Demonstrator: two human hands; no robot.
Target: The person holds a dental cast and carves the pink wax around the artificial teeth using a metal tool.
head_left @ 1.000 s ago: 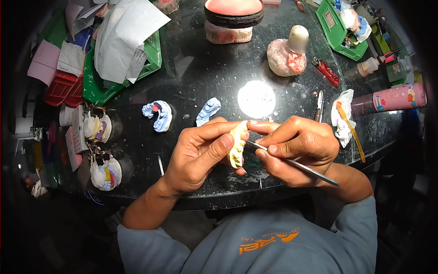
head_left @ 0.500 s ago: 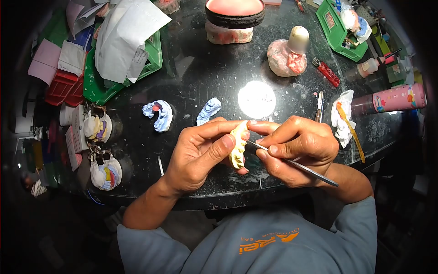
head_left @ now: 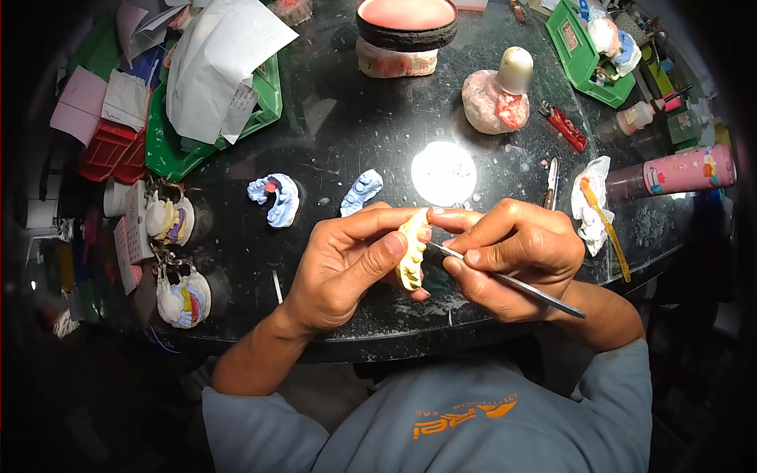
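My left hand (head_left: 347, 264) is closed on a yellow dental cast (head_left: 410, 256) with a row of teeth, held upright above the bench between thumb and fingers. In my right hand (head_left: 520, 256) is a slim metal carving tool (head_left: 538, 295), gripped like a pen. Its tip is at the right side of the cast, and whether it touches cannot be made out. One finger of my right hand reaches to the top of the cast. Just beyond my left hand lies a blue partial cast (head_left: 362, 191). Further left rests a blue arch-shaped cast (head_left: 281, 209) with a pink spot.
Two articulated models (head_left: 183, 299) stand at the left edge. A green bin (head_left: 272, 98) holds papers. Toward the back are a round pan of pink wax (head_left: 406, 14) and a lumpy burner stand (head_left: 485, 102). A knife (head_left: 551, 181), white tissue (head_left: 590, 225) and pink bottle (head_left: 690, 169) lie right.
Both hands keep almost the same position around the yellow cast. The carving tool has shifted only very slightly.
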